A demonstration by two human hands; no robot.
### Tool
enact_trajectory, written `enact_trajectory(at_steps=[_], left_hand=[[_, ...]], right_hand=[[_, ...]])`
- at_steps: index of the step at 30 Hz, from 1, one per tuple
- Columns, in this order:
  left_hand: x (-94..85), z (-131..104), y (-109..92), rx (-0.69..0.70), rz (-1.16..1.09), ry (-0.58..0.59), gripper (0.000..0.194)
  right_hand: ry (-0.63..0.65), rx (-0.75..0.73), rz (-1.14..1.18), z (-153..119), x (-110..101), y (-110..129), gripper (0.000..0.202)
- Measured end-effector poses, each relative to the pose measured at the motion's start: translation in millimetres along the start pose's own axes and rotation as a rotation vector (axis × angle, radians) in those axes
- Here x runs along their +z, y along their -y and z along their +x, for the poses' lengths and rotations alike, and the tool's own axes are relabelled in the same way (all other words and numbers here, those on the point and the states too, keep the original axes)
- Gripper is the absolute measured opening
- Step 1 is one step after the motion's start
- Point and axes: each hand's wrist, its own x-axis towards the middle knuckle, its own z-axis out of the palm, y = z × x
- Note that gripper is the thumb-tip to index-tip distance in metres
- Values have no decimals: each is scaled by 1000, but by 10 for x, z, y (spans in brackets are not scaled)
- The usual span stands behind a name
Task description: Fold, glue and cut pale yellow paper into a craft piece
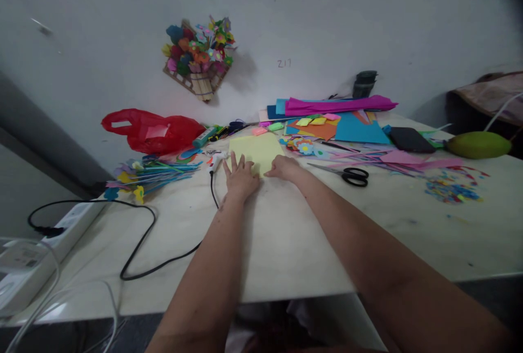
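Touching: one flat yellow sheet (258,146) is overlaid by one spread left hand (242,177).
Right hand (283,168): curled at the sheet's edge; pinching cannot be told.
Scissors (343,172): one pair.

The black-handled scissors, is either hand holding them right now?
No, the scissors lie on the table, while the left hand and right hand are both at the yellow sheet.

Both hands (242,180) on pale yellow paper (258,147)
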Motion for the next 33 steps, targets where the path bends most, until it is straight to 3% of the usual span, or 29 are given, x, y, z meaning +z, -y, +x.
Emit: enact_trajectory(at_steps=[7, 16, 25, 33], left_hand=[[-9, 4, -94, 16, 4, 18, 48], [48, 67, -66, -69, -26, 108, 54], [44, 36, -21, -11, -11, 114, 55], [68, 65, -13, -16, -27, 190, 55]], right_hand=[[-13, -16, 37, -29, -8, -20, 34], [2, -221, 174, 96, 90, -293, 20], [-126, -227, 169, 171, 228, -152, 18], [-53, -215, 169, 153, 180, -141, 21]])
